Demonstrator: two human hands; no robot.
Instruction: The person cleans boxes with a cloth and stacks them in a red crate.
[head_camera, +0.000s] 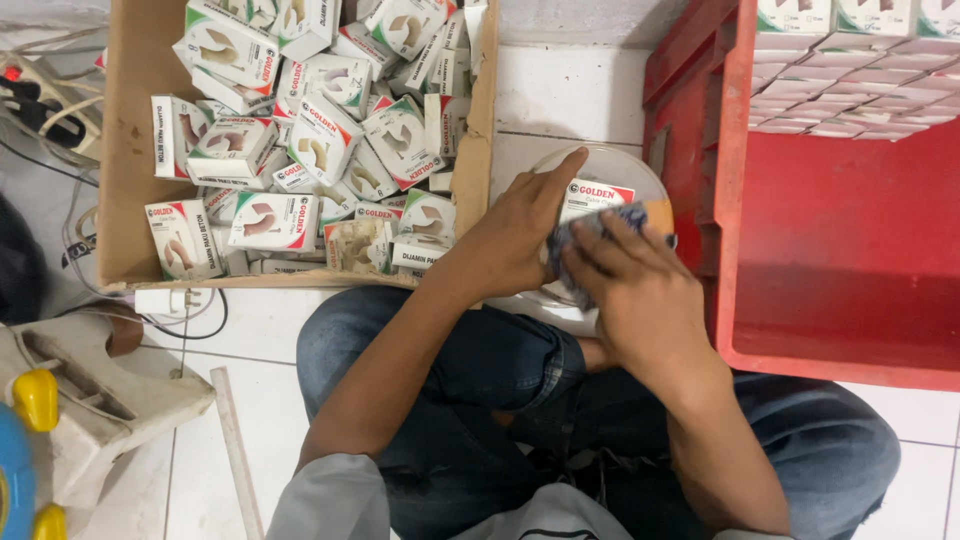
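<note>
Seated cross-legged on the white tiled floor (570, 95), jeans (470, 370) in the near foreground.

Left hand (510, 235): fingers curled around the left side of a small white box (597, 196) with a red corner, index finger stretched along its far edge. Holding it.

Right hand (640, 290): fingers bent over a bluish patterned bundle (600, 225) that touches the near side of the box. Pressed onto it; how firmly they close I cannot tell.

The box sits over a clear round lid or dish (610, 160) on the floor, between the two containers, just far of my knees.

Left and far: cardboard carton (125, 150), heaped with many like boxes, white with green and red trim, lying at all angles.

Right: red plastic crate (830, 260), its near part bare, its far end holding rows of white boxes packed neatly on edge.

Far left: cables and a power strip (35, 85). Near left: a worn pale stool (100, 400) and a yellow-and-blue toy (25, 450).
</note>
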